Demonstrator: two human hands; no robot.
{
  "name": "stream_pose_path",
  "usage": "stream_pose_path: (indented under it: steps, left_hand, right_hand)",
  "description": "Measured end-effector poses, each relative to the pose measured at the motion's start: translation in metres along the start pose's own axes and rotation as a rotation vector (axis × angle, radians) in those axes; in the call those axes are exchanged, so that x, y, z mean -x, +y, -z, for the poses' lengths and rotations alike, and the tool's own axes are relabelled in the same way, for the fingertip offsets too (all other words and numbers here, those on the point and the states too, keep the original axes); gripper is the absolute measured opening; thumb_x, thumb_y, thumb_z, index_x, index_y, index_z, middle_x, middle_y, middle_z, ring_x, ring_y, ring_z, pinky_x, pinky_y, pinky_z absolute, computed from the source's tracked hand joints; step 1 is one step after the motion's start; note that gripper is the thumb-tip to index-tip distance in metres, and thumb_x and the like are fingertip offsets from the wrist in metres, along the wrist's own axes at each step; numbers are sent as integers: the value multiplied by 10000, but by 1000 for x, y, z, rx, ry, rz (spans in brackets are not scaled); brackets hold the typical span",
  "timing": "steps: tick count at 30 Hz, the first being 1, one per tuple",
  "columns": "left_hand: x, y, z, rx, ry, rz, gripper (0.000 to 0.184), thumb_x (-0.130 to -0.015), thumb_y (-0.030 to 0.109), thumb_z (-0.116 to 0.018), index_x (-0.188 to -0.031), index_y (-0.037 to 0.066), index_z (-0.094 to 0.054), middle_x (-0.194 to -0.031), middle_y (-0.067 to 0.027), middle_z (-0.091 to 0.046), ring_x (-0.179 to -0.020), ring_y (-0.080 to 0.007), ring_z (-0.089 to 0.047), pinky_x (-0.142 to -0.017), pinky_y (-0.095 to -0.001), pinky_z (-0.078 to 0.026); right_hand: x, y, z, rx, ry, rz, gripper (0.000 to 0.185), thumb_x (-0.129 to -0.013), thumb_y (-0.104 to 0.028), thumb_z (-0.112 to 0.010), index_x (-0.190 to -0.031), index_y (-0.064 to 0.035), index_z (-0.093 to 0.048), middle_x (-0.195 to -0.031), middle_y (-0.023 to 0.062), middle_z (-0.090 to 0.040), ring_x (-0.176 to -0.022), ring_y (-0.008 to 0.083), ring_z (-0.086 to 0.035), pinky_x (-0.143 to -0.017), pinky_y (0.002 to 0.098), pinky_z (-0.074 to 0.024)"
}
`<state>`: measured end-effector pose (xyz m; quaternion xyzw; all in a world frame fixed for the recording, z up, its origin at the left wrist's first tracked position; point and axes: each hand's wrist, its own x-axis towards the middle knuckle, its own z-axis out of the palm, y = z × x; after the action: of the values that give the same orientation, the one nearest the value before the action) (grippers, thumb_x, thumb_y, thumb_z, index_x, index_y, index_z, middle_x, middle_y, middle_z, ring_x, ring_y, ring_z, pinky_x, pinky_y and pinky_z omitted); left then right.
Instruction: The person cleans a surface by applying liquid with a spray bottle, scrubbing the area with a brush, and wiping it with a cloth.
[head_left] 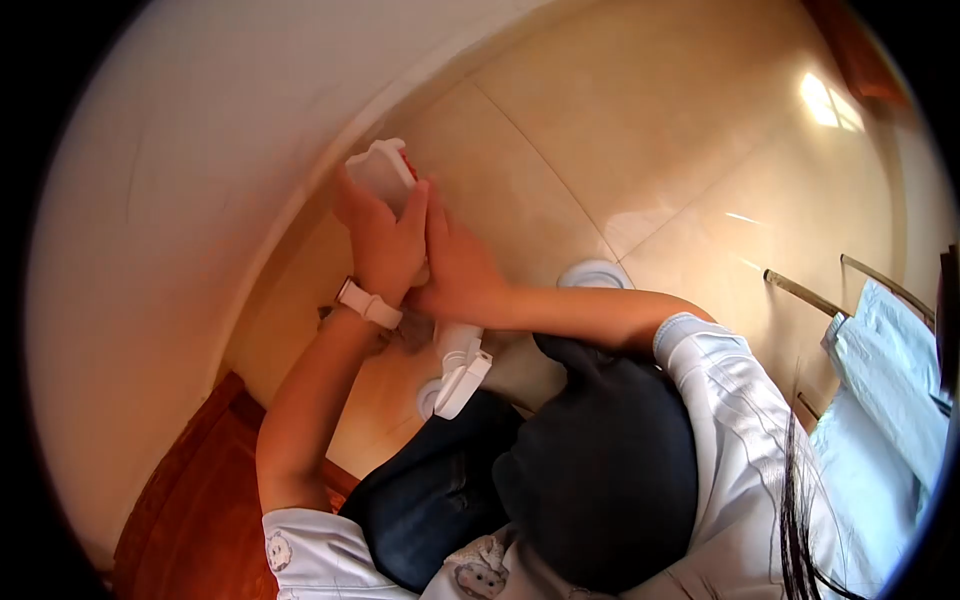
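Observation:
A white device that looks like a handheld vacuum cleaner (462,372) is held between both hands, in front of my knees. Its far end is a pale cup-like piece with a bit of red on its right edge. My left hand (385,235), with a pale watch on the wrist, is wrapped round this far end from the left. Pressed against the device's right side just behind is my right hand (460,262), its fingers reaching forward beside my left hand. The hands hide the device's middle.
A pale wall (190,190) curves close along the left. Reddish-brown wood (200,500) stands at the lower left. Light blue cloth (880,380) hangs by metal bars at the right. A white shoe (595,275) shows on the beige tiled floor (600,130).

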<state>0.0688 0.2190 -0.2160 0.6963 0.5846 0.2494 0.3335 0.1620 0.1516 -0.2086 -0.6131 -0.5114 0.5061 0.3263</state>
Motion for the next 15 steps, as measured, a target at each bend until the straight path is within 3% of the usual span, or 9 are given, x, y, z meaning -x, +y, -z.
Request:
stream_pose_path:
  steps: [3, 4, 6, 7, 9, 11, 12, 14, 15]
  left_hand:
    - [6, 16, 2, 141, -135, -15, 830, -795, 232, -662, -1358, -88, -143, -1313, -291, -309, -1201, -416, -322, -1018, -448, -280]
    - [8, 22, 8, 151, -164, -42, 820, -798, 227, -658, -1360, -82, -147, -1312, -285, -315, -1207, -415, -317, -1019, -449, -278]
    - [14, 38, 28, -59, -267, -170, 763, -810, 194, -638, -1364, -61, -180, -1301, -269, -335, -1220, -415, -312, -1018, -456, -277]
    - [19, 49, 46, -283, -334, -267, 717, -819, 165, -622, -1365, -47, -209, -1291, -258, -350, -1228, -415, -313, -1015, -461, -277]
    - [20, 92, 131, -647, -138, -519, 596, -827, 103, -602, -1322, -28, -297, -1293, -232, -358, -1243, -394, -329, -1004, -469, -301]
    - [37, 124, 181, -929, 104, -578, 478, -853, 42, -566, -1282, -5, -359, -1295, -178, -374, -1237, -344, -370, -950, -433, -419]
    - [44, 130, 208, -937, 106, -588, 478, -853, 42, -566, -1282, -5, -359, -1295, -178, -374, -1237, -344, -370, -950, -433, -419]
    - [48, 113, 299, -628, 294, -808, 333, -965, 81, -377, -1296, 56, -391, -1385, -206, -329, -1262, -270, -389, -906, -375, -499]
    - [64, 115, 350, -1163, 426, -887, 344, -968, 129, -388, -1303, 53, -387, -1375, -201, -344, -1258, -257, -391, -924, -387, -482]
  right_hand:
    - [-25, 50, -22, -95, 395, 234, 826, -679, -223, -699, -1302, 94, -259, -1182, 308, -437, -1063, 416, -482, -883, 434, -414]
    - [-29, 50, -16, -91, 402, 240, 826, -679, -223, -699, -1302, 94, -259, -1182, 308, -437, -1063, 416, -482, -883, 434, -414]
    - [-39, 52, 6, -202, 359, -117, 684, -671, -229, -722, -1195, 18, -358, -1124, 245, -483, -963, 327, -541, -796, 409, -434]
    - [-50, 57, 22, -204, 367, -101, 684, -671, -229, -722, -1195, 18, -358, -1124, 245, -483, -963, 327, -541, -796, 409, -434]
    - [-72, 73, 55, -5, 536, -93, 469, -685, -203, -683, -1011, 35, -445, -996, 250, -506, -939, 360, -526, -762, 441, -431]
    - [-87, 84, 80, 110, 680, -3, 467, -672, -194, -677, -1007, 45, -458, -960, 229, -508, -907, 347, -533, -754, 421, -442]
    - [-103, 86, 104, -49, 729, 32, 536, -668, -197, -677, -1071, 68, -445, -936, 222, -506, -903, 346, -536, -750, 414, -448]
    - [-136, 76, 128, -195, 790, 67, 606, -663, -201, -677, -1136, 90, -432, -912, 215, -504, -900, 346, -539, -746, 408, -455]
    - [-148, 75, 138, -80, 866, 160, 673, -673, -203, -670, -1228, 52, -386, -933, 197, -490, -866, 325, -553, -726, 398, -469]
